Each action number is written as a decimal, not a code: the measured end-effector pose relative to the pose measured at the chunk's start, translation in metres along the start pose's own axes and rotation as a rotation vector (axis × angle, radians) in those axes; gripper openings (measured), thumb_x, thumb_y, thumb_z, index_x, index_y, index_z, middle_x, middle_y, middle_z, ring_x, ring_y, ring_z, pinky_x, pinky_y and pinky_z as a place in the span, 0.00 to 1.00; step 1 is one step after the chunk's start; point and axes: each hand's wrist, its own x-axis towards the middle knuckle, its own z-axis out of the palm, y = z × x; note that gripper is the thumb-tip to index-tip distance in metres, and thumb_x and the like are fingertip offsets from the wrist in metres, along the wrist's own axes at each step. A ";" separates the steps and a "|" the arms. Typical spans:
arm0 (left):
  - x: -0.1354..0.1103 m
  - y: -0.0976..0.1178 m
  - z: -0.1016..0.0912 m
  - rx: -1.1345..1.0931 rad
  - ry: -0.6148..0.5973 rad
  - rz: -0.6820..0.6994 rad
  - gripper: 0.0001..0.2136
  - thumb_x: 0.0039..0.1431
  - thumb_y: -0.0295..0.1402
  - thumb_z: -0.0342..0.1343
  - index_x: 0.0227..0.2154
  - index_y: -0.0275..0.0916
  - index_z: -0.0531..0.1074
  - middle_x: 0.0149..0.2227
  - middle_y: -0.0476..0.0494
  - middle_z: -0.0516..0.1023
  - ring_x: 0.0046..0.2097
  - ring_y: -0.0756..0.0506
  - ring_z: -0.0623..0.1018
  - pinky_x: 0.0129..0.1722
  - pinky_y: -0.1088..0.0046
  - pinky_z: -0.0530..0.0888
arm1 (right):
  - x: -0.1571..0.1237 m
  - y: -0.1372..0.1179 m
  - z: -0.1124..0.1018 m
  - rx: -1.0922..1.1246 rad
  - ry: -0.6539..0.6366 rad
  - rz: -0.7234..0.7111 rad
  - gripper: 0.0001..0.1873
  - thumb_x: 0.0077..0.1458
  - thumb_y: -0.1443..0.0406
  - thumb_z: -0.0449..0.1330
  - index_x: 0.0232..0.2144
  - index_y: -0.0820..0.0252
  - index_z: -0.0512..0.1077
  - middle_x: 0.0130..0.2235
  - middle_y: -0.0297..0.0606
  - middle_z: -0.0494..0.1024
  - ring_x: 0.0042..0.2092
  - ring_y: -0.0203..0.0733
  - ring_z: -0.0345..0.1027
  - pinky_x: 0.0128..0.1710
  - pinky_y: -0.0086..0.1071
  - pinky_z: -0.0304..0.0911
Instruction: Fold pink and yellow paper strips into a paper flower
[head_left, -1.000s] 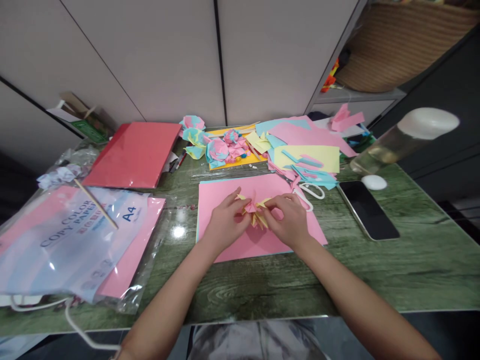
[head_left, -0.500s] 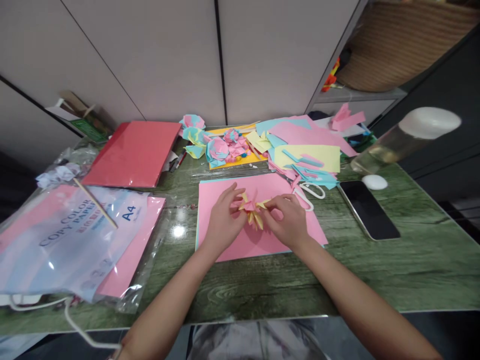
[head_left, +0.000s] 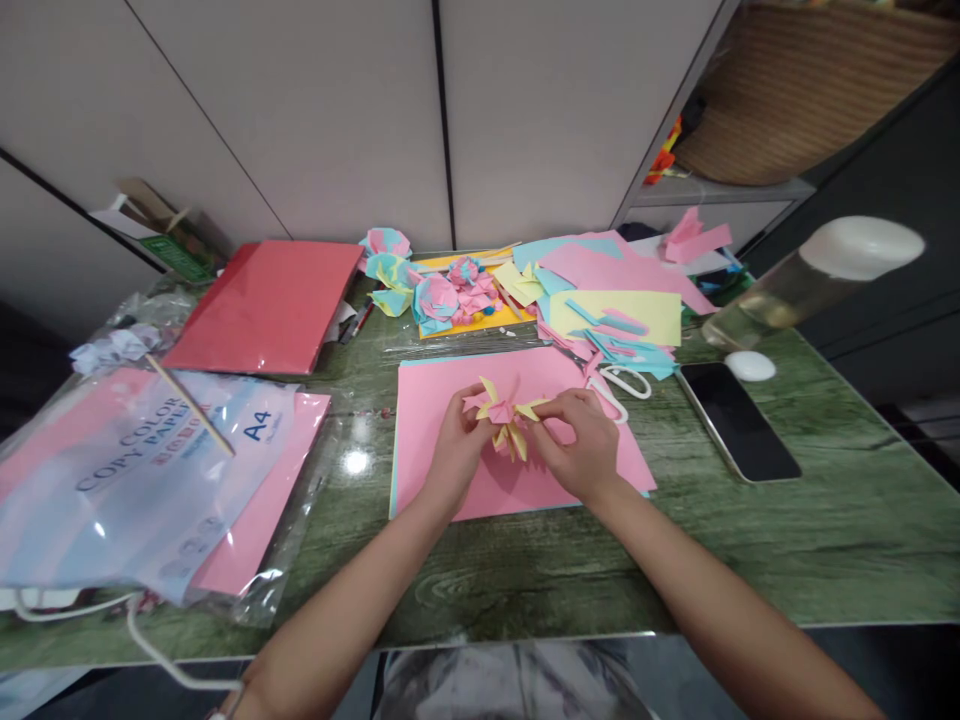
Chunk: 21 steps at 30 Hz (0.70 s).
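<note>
A pink and yellow folded paper flower (head_left: 504,410) is held between my two hands, a little above a stack of pink paper (head_left: 442,490). My left hand (head_left: 459,440) is closed on the flower's left petals, thumb and fingers pinching from the side. On the other side my right hand (head_left: 576,440) pinches a yellow petal tip between thumb and forefinger. Pointed petals stick out upward and toward me. White-handled scissors (head_left: 626,381) lie just beyond my right hand, their blades partly covered by paper scraps.
Finished paper flowers (head_left: 435,300) and cut paper scraps (head_left: 622,320) lie along the back. To the right are a phone (head_left: 739,420), a white oval object (head_left: 750,366) and a clear bottle (head_left: 780,290). A red folder (head_left: 266,305) and a bagged paper pack (head_left: 150,480) occupy the left.
The fingers of my left hand have curled in closer around the flower's left side. My right hand stays at the right petal, shifted only slightly.
</note>
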 end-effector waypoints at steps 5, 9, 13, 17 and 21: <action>-0.004 0.003 0.004 0.126 0.082 0.146 0.20 0.47 0.30 0.57 0.44 0.40 0.60 0.29 0.51 0.70 0.29 0.51 0.72 0.29 0.77 0.68 | 0.000 -0.006 -0.002 -0.007 0.015 0.077 0.09 0.49 0.63 0.59 0.35 0.56 0.69 0.28 0.34 0.77 0.31 0.39 0.71 0.39 0.36 0.62; -0.007 0.005 0.007 0.225 0.114 0.262 0.17 0.47 0.27 0.55 0.42 0.40 0.61 0.32 0.48 0.69 0.33 0.50 0.72 0.30 0.77 0.69 | -0.002 -0.008 0.000 -0.020 -0.011 0.044 0.08 0.50 0.64 0.59 0.35 0.56 0.71 0.29 0.33 0.79 0.30 0.37 0.72 0.42 0.37 0.61; -0.009 0.004 0.008 0.311 0.104 0.312 0.17 0.47 0.25 0.54 0.41 0.40 0.62 0.34 0.48 0.69 0.35 0.50 0.72 0.33 0.75 0.69 | -0.004 -0.006 0.003 -0.017 -0.019 0.042 0.06 0.52 0.66 0.58 0.35 0.55 0.72 0.33 0.33 0.80 0.30 0.36 0.72 0.45 0.38 0.60; -0.007 0.002 0.006 0.307 0.077 0.330 0.16 0.47 0.24 0.53 0.41 0.40 0.61 0.34 0.48 0.68 0.35 0.50 0.71 0.34 0.75 0.69 | -0.005 -0.005 0.005 0.025 -0.044 0.140 0.06 0.52 0.64 0.58 0.35 0.54 0.73 0.34 0.32 0.80 0.33 0.37 0.72 0.44 0.37 0.61; -0.006 -0.001 0.007 0.349 0.139 0.344 0.16 0.47 0.23 0.53 0.40 0.40 0.61 0.34 0.48 0.68 0.36 0.49 0.71 0.37 0.73 0.69 | -0.005 -0.006 0.007 0.057 -0.062 0.190 0.06 0.53 0.63 0.57 0.34 0.53 0.73 0.35 0.33 0.80 0.32 0.38 0.73 0.44 0.39 0.61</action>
